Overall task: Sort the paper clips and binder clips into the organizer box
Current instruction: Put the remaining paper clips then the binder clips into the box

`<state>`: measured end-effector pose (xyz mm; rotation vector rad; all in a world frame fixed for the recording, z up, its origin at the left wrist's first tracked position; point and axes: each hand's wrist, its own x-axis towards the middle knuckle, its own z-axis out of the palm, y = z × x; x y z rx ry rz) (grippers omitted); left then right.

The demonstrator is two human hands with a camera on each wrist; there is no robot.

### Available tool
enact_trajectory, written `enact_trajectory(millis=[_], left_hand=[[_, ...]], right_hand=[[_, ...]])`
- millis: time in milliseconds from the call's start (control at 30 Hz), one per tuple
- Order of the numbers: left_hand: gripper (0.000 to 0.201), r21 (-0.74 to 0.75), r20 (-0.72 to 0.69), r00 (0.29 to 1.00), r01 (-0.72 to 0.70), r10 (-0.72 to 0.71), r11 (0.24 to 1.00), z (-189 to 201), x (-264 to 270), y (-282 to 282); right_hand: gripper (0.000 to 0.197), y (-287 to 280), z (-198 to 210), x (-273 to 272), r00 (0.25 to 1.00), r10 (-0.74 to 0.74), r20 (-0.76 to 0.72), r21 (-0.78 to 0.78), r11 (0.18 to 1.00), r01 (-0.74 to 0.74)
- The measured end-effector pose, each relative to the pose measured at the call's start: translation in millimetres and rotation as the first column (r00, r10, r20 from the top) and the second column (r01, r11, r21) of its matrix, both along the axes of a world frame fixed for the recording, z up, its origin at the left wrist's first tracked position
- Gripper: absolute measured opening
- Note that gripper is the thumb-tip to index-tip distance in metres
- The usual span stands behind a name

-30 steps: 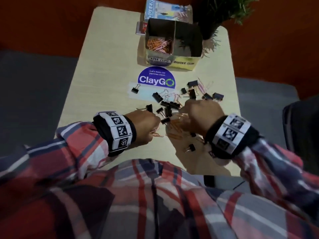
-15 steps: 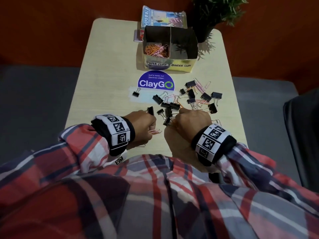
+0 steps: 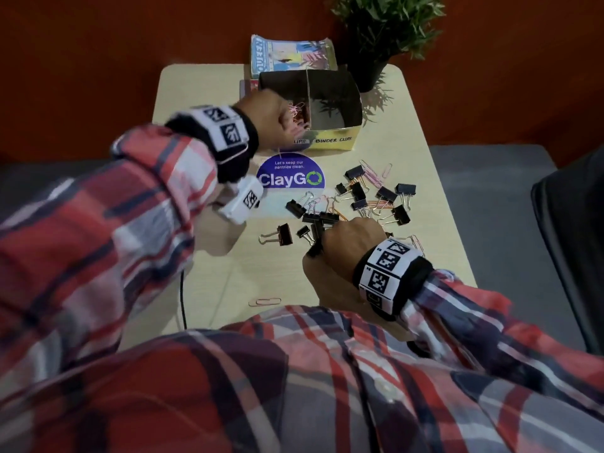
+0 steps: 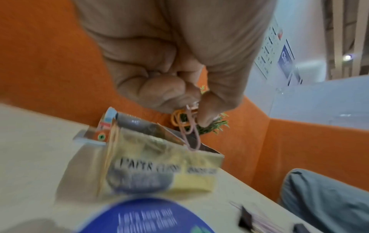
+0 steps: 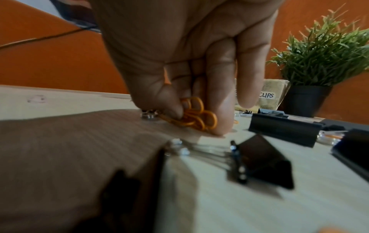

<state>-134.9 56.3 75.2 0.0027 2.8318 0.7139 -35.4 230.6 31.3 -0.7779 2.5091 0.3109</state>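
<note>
My left hand [image 3: 271, 114] is raised over the left compartment of the organizer box [image 3: 330, 143], pinching pink and orange paper clips [image 4: 188, 124] that dangle over the box [image 4: 159, 167]. My right hand [image 3: 346, 243] is down on the table among the loose clips, its thumb and fingers pinching a bunch of orange paper clips [image 5: 196, 116]. Black binder clips [image 3: 356, 194] and pink and orange paper clips lie scattered in front of it. One binder clip [image 5: 263, 162] lies close under the right wrist. The box's right compartment, labelled "binder clips", looks dark and bare.
A round blue "ClayGo" sticker [image 3: 291, 178] lies between box and clips. A potted plant [image 3: 385, 34] stands at the back right, a booklet [image 3: 291, 57] behind the box. A single paper clip [image 3: 264, 302] lies near the table's front edge. A dark chair [image 3: 575, 256] stands on the right.
My left hand has lifted from the table near my body and travelled forward to the box with paper clips. My right hand has stayed low, gathering orange clips.
</note>
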Motion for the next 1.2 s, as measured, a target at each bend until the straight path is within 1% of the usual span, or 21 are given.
enact_trajectory(millis=[67, 133, 233, 300, 367, 433, 500, 533, 567, 600, 667, 700, 767, 833, 933, 967, 1033, 1167, 1200], left_hand=[[0.005, -0.111, -0.049, 0.999, 0.010, -0.015, 0.994, 2, -31, -2], [0.013, -0.231, -0.072, 0.996, 0.032, -0.050, 0.972, -3, -57, -2], [0.020, -0.363, -0.027, 0.996, 0.064, -0.080, 0.930, -22, -76, -1], [0.020, -0.419, 0.001, 0.996, 0.080, -0.088, 0.904, -38, -80, -1], [0.022, -0.408, -0.026, 0.995, 0.076, -0.094, 0.910, -49, -80, -2], [0.025, -0.291, -0.154, 0.985, 0.028, -0.076, 0.956, -45, -68, -4], [0.027, -0.165, -0.294, 0.954, 0.010, -0.059, 0.986, -34, -42, -8], [0.027, -0.116, -0.310, 0.949, 0.029, -0.064, 0.993, -29, -24, -11], [0.025, -0.087, -0.284, 0.954, 0.074, -0.096, 0.993, -25, -2, -12], [0.023, -0.082, -0.227, 0.961, 0.143, -0.158, 0.986, -24, 21, -14], [0.026, -0.100, -0.059, 0.951, 0.298, -0.304, 0.949, -31, 72, -16], [0.028, -0.110, 0.042, 0.935, 0.355, -0.352, 0.929, -36, 99, -17], [0.028, -0.129, 0.211, 0.895, 0.423, -0.392, 0.897, -50, 147, -17], [0.025, -0.143, 0.298, 0.865, 0.458, -0.403, 0.877, -63, 179, -15], [0.009, -0.153, 0.264, 0.869, 0.466, -0.418, 0.872, -77, 189, -9], [0.008, -0.159, 0.255, 0.876, 0.456, -0.410, 0.875, -79, 186, -6], [0.012, -0.170, 0.274, 0.878, 0.445, -0.392, 0.879, -83, 181, -1], [0.012, -0.199, 0.278, 0.879, 0.446, -0.386, 0.872, -87, 178, 8], [0.014, -0.193, 0.273, 0.877, 0.452, -0.394, 0.871, -86, 177, 13]], right_hand=[[0.029, 1, -1, -1, 1.000, 0.004, -0.001, -0.003, 1.000, -0.004], [0.031, 2, -4, -4, 1.000, 0.014, -0.003, 0.000, 1.000, -0.014], [0.030, 4, -8, -8, 1.000, -0.010, 0.007, -0.013, 1.000, 0.010], [0.027, 4, -11, -11, 1.000, -0.025, 0.015, -0.008, 1.000, 0.025], [0.026, 6, -14, -14, 1.000, -0.029, -0.001, -0.012, 1.000, 0.029], [0.030, 9, -17, -16, 0.998, -0.018, -0.055, -0.034, 0.999, 0.016], [0.035, 12, -17, -19, 0.996, -0.031, -0.079, -0.051, 0.998, 0.027], [0.037, 15, -18, -22, 0.996, -0.057, -0.067, -0.056, 0.997, 0.053], [0.036, 18, -18, -26, 0.995, -0.087, -0.050, -0.071, 0.994, 0.083], [0.032, 21, -18, -30, 0.993, -0.116, -0.031, -0.088, 0.990, 0.113], [0.021, 26, -18, -36, 0.987, -0.158, 0.009, -0.122, 0.980, 0.158], [0.015, 28, -17, -38, 0.984, -0.174, 0.029, -0.140, 0.974, 0.177], [0.014, 28, -17, -40, 0.976, -0.214, 0.050, -0.174, 0.960, 0.219], [0.016, 28, -19, -42, 0.966, -0.247, 0.070, -0.207, 0.944, 0.256], [0.015, 26, -19, -49, 0.949, -0.291, 0.119, -0.253, 0.915, 0.313], [0.017, 26, -17, -52, 0.947, -0.296, 0.124, -0.280, 0.905, 0.319], [0.021, 23, -7, -59, 0.947, -0.304, 0.102, -0.317, 0.892, 0.321], [0.010, 10, 22, -89, 0.942, -0.329, 0.065, -0.445, 0.835, 0.323], [0.008, 5, 32, -98, 0.949, -0.315, 0.030, -0.476, 0.830, 0.291]])
